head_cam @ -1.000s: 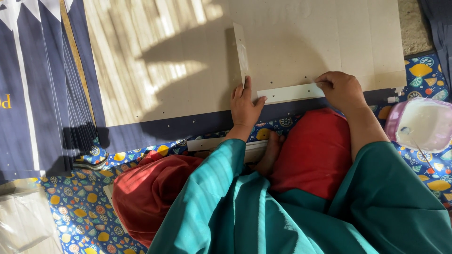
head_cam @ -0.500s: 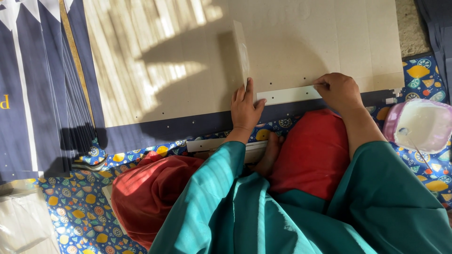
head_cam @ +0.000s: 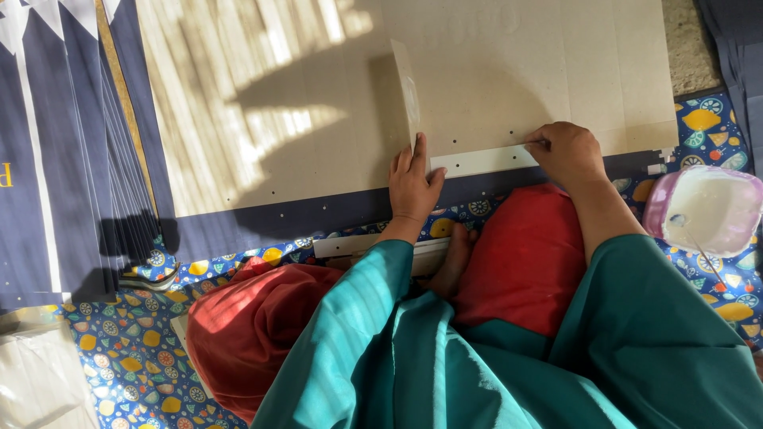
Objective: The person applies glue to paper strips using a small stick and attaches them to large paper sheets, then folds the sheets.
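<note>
I sit on the floor facing a large tan cardboard sheet (head_cam: 517,71) that lies on a navy sheet (head_cam: 278,218). My left hand (head_cam: 413,187) rests flat, fingers together, on the board's lower edge. It lies just below an upright cardboard strip (head_cam: 407,87) and at the left end of a white strip (head_cam: 477,161). My right hand (head_cam: 566,151) is curled, its fingertips pinching the right end of that white strip against the board. Small punched holes run along the board above the strip.
A pink bowl (head_cam: 703,208) of white paste with a thin stick stands at my right knee. A stack of navy sheets (head_cam: 56,143) lies to the left. Another pale strip (head_cam: 350,245) rests near my foot on the fruit-patterned mat (head_cam: 119,349).
</note>
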